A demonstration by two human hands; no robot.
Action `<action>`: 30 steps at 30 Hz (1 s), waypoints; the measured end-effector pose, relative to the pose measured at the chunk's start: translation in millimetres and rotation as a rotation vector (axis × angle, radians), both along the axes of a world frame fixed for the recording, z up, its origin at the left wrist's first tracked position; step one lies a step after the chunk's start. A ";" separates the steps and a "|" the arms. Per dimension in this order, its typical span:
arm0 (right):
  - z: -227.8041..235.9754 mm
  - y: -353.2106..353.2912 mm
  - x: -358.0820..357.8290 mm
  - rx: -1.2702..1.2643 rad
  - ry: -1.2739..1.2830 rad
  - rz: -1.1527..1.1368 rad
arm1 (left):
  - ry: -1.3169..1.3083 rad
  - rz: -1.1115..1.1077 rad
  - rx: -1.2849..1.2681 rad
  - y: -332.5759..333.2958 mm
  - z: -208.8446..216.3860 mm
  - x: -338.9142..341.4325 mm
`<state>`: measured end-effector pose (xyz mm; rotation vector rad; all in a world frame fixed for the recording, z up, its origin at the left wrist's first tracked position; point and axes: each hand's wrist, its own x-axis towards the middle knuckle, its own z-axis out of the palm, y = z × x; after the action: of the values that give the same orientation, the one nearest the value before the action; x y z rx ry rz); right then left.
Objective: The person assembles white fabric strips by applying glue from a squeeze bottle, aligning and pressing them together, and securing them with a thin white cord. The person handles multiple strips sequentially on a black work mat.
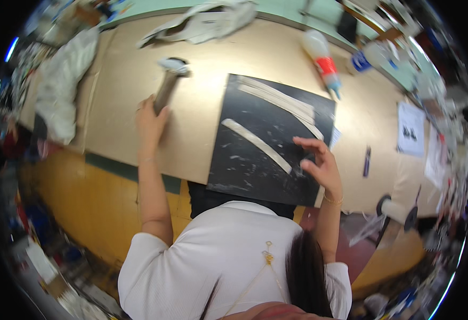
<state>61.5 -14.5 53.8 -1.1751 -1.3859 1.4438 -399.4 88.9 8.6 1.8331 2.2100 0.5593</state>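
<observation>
My left hand (151, 121) grips the handle end of a hammer (166, 88) on the left of the table; its metal head points away from me. Over the right side of a black board (239, 169) hovers my right hand (319, 160), thumb and fingers apart, with nothing seen in it. A single pale, slightly curved strip (258, 145) lies on the board, close to the right fingers. Farther up the board, several similar strips (276, 98) lie side by side, partly overlapping. White smears mark the board's surface.
A squeeze bottle with a red label (324, 63) and a clear bottle with a blue label (370, 57) lie at the far right. White material (207, 24) lies at the back, and more (66, 85) at left. A printed sheet (410, 128), dark pen-like tool (367, 161) and spool (398, 212) are right.
</observation>
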 end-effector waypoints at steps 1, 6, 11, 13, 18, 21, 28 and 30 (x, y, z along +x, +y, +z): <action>4.4 -1.0 6.5 0.006 -0.092 -0.085 | -0.035 0.001 0.011 0.9 -4.2 -1.6; 18.8 -7.6 59.6 0.212 -0.660 -0.622 | 0.236 0.059 0.050 -7.8 3.1 3.8; 14.9 -47.8 110.9 0.090 -0.928 -0.928 | -0.060 -0.475 0.291 -21.4 28.4 76.9; 10.4 -52.9 112.4 -0.004 -0.906 -0.935 | -0.212 -0.784 0.137 -50.9 32.3 119.9; -11.6 -46.8 77.8 -0.251 -0.770 -0.605 | -0.005 -1.179 0.092 -82.9 18.2 162.9; -0.2 -46.2 58.4 -0.210 -0.735 -0.520 | 0.067 -1.182 0.061 -87.0 11.6 171.3; -11.1 -20.5 30.9 0.181 -0.811 -0.270 | 0.087 -1.030 0.043 -115.3 6.0 216.7; -17.2 -13.6 32.0 0.214 -0.842 -0.224 | 0.034 -1.004 0.028 -121.0 3.5 224.1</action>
<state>93.5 -28.1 36.6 -1.8238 -1.8126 0.6142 -175.3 -32.1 12.1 2.5970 1.0187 0.3263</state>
